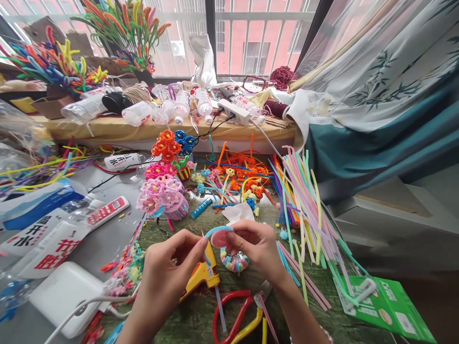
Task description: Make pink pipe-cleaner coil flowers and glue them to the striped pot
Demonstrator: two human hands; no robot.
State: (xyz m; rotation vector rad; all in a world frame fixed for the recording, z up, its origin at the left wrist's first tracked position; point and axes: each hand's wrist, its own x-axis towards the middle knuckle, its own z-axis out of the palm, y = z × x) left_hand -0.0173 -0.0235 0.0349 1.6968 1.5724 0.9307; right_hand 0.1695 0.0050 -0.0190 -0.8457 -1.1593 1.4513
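Between my hands, a light blue pipe cleaner (214,230) curves along the upper edge of a small pink round piece (218,238). My left hand (168,267) pinches the pipe cleaner's left part with thumb and fingertips. My right hand (258,246) grips the pink piece at its right side, with the pipe cleaner against its rim. Just below lies a pastel striped ring-shaped piece (234,263), partly covered by my right hand. Behind my left fingers is a yellow hot glue gun (207,273) with a glue stick (221,310). Scissors (216,319) with red and yellow handles lie nearest me.
Pipe-cleaner flower pots (165,193) stand behind my left hand. Loose orange flowers (247,165) and a bundle of pastel pipe cleaners (304,205) lie beyond and right. Bottles (53,246), a white charger (68,296) and cables crowd the left; a green packet (394,306) lies right.
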